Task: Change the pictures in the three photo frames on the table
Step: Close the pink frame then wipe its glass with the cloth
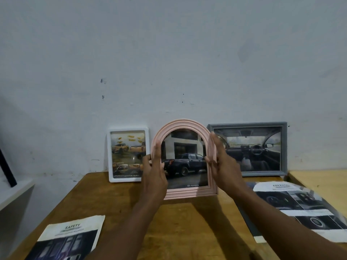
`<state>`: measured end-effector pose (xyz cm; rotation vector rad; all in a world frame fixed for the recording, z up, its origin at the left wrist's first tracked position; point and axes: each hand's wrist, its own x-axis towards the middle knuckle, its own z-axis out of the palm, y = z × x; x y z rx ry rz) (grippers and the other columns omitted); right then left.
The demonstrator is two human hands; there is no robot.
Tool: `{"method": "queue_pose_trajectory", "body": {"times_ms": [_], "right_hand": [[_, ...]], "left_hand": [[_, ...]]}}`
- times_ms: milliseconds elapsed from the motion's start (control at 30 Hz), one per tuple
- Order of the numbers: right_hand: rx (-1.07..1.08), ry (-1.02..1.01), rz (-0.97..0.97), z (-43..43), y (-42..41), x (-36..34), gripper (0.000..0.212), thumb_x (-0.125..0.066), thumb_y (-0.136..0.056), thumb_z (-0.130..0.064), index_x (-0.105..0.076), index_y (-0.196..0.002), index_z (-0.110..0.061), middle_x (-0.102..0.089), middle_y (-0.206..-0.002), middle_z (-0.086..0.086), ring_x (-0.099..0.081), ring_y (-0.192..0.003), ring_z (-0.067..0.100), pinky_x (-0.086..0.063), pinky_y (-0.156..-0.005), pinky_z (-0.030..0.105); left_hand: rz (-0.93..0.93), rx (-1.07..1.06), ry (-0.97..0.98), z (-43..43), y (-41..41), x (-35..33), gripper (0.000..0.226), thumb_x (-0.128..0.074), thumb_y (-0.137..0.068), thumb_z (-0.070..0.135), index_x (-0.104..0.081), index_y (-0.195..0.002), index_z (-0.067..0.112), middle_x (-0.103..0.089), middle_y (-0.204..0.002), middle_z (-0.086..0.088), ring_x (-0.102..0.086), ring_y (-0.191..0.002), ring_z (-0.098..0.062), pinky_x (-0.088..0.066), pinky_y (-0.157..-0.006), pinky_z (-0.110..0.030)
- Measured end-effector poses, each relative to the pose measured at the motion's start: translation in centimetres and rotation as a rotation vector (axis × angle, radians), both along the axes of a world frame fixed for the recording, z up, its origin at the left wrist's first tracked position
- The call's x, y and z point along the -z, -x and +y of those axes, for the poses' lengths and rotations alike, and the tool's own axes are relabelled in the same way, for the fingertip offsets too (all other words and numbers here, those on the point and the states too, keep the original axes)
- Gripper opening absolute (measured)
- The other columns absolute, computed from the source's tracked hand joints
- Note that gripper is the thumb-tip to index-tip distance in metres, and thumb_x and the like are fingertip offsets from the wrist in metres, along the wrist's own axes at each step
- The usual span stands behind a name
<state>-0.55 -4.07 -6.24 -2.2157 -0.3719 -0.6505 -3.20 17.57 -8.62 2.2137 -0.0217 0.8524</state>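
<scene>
A pink arched photo frame (pixel 183 124) with a dark pickup picture stands upright at the middle of the wooden table (pixel 184 228). My left hand (pixel 154 171) grips its left edge, thumb behind and fingers on the front. My right hand (pixel 221 164) holds its right edge, thumb curled onto the front rim. A white frame (pixel 110 156) with a picture of yellow trucks leans on the wall at left. A grey frame (pixel 283 147) showing a car interior leans on the wall at right.
A torn "SAFETY" brochure page (pixel 73 237) lies at the front left of the table. An "ADVANCED" brochure (pixel 300 209) lies at the right. A second, lighter table (pixel 319 182) adjoins on the right; a grey ledge (pixel 13 199) sits at left.
</scene>
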Motion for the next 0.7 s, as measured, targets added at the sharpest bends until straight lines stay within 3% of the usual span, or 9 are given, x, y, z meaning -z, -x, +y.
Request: {"method": "queue_pose_trajectory", "body": {"times_ms": [100,233,333,433,533,700], "right_hand": [[0.016,0.054,-0.084,1.2,-2.5,0.5,0.072,-0.044,-0.1,-0.041,0.009,-0.148,-0.056,-0.062,-0.118,0.013,-0.062,-0.082,0.014,-0.055,-0.068,0.028],[0.02,0.096,-0.111,2.3,-5.9,1.5,0.076,-0.042,-0.101,-0.043,0.019,-0.14,-0.068,-0.061,-0.125,0.015,-0.064,-0.096,0.025,-0.056,-0.077,0.041],[0.04,0.104,-0.065,2.8,-7.7,2.4,0.075,-0.042,-0.102,-0.042,0.016,-0.143,-0.065,-0.058,-0.131,0.015,-0.063,-0.103,0.028,-0.056,-0.081,0.046],[0.072,0.122,-0.007,2.9,-8.7,3.1,0.076,-0.043,-0.103,-0.037,0.015,-0.145,-0.062,-0.056,-0.135,0.015,-0.061,-0.109,0.03,-0.055,-0.084,0.047],[0.088,0.096,0.045,2.9,-9.3,3.5,0.076,-0.045,-0.104,-0.032,0.011,-0.148,-0.059,-0.056,-0.133,0.016,-0.062,-0.104,0.029,-0.058,-0.082,0.049],[0.119,0.091,0.078,3.3,-10.3,3.6,0.085,-0.05,-0.102,-0.023,0.012,-0.145,-0.061,-0.06,-0.115,0.013,-0.063,-0.084,0.024,-0.059,-0.072,0.049]], "left_hand": [[-0.023,-0.006,-0.024,1.0,-2.4,0.1,0.103,-0.047,-0.103,0.005,0.021,-0.139,0.072,-0.026,-0.153,-0.008,-0.051,-0.113,-0.013,-0.06,-0.085,-0.036],[0.023,-0.043,-0.028,1.8,-5.6,0.4,0.098,-0.046,-0.105,0.01,0.02,-0.14,0.072,-0.016,-0.16,-0.006,-0.051,-0.112,-0.012,-0.06,-0.087,-0.04],[0.06,-0.025,-0.025,2.0,-7.4,1.0,0.085,-0.043,-0.106,0.011,0.01,-0.15,0.063,-0.015,-0.16,-0.005,-0.044,-0.104,-0.005,-0.052,-0.08,-0.024],[0.089,-0.043,-0.045,1.8,-8.8,1.9,0.081,-0.044,-0.106,0.011,0.006,-0.153,0.054,-0.024,-0.155,-0.009,-0.041,-0.104,-0.005,-0.045,-0.077,-0.018],[0.114,-0.054,-0.039,1.5,-9.7,2.3,0.079,-0.045,-0.106,0.011,0.002,-0.156,0.051,-0.03,-0.151,-0.004,-0.041,-0.102,-0.005,-0.036,-0.068,-0.012],[0.084,-0.049,0.052,1.2,-10.4,2.5,0.078,-0.046,-0.105,0.009,-0.006,-0.156,0.052,-0.032,-0.15,-0.005,-0.05,-0.108,-0.013,-0.057,-0.08,-0.028]]}}
